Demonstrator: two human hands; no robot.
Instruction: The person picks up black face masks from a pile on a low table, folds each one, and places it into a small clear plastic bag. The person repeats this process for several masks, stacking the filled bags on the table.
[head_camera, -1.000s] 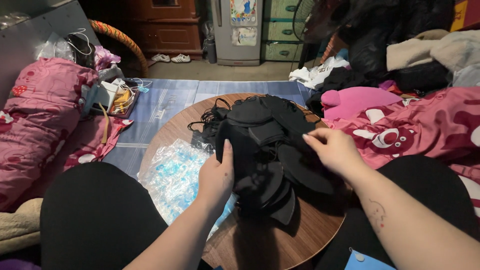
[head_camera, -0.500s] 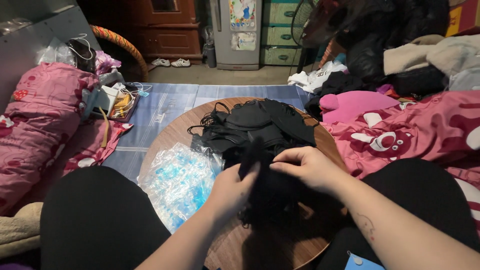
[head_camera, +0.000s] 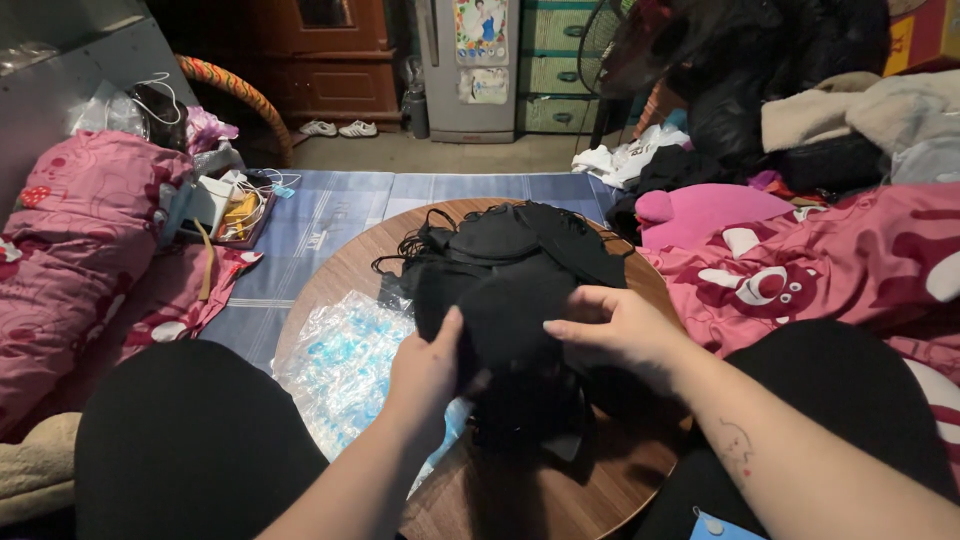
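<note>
L hand (head_camera: 428, 368): closed on lower-left edge of a black fabric piece (head_camera: 505, 315), thumb up along its side.
R hand (head_camera: 612, 328): pinching same piece at its right edge, fingers pointing left, thumb under.
Black fabric piece: held up between both hands, just above the worktop (head_camera: 330, 275), in front of the pile; looks like a soft cup-shaped mask, can't tell for sure.
Pile of black pieces (head_camera: 510, 240): heaped on far half of worktop, thin black loops/straps sticking out at left; more black pieces lie under the hands, near edge.
Worktop: round, brown wood, low, between the person's knees.
Clear plastic bags (head_camera: 340, 360): crinkled, w/ blue print, on left part of worktop, touching L wrist area, hanging over the edge.
Pink blanket (head_camera: 830, 270): right of worktop, red-and-white cartoon pattern.
Pink bedding roll (head_camera: 80, 240): far left, on floor.
Blue mat (head_camera: 350, 200): beyond worktop, on floor.
Tray w/ cables (head_camera: 235, 205): on mat's left edge.
White shoes (head_camera: 338, 128): pair, far back by a wooden cabinet.
</note>
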